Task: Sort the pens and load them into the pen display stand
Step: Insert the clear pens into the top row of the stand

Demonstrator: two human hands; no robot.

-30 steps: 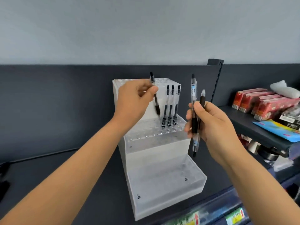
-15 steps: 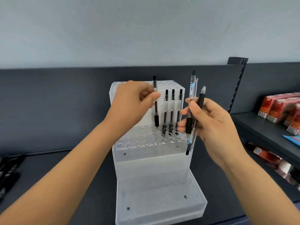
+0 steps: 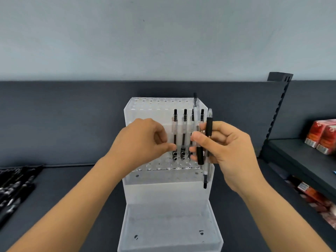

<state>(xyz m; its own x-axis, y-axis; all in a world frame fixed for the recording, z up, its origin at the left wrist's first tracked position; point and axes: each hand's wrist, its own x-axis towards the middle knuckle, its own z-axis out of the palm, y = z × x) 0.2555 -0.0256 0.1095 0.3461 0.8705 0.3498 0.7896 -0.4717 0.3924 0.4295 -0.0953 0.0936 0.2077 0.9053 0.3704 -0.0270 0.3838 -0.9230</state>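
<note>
**Pen loading: four pens standing in the middle tier**

The clear acrylic display stand [image 3: 163,193] sits centre on the dark shelf [image 3: 72,188]. It is stepped, with rows of holes in the upper tiers and a tray at the bottom. Four pens [image 3: 185,124] stand upright side by side in the back row of the middle tier, toward its right side.

Left hand [image 3: 141,140]: fingers curled, thumb tip against the lower barrel of the leftmost pen [image 3: 175,124], just above its hole. It touches the pen, but I cannot tell whether thumb and forefinger actually pinch it.

Right hand [image 3: 227,148]: grips two pens roughly upright in front of the stand's right edge, thumb across the front and fingers curled behind. The clear-barrelled pen [image 3: 196,113] rises above the stand's top, with its black grip low at the fingers. The second pen [image 3: 209,126] is just to its right, with its black grip high and its lower end hanging below the hand.

Also in view: loose black pens [image 3: 12,190] at far left on the shelf, and red boxes [image 3: 323,137] on a side shelf at right — both blurred.
</note>
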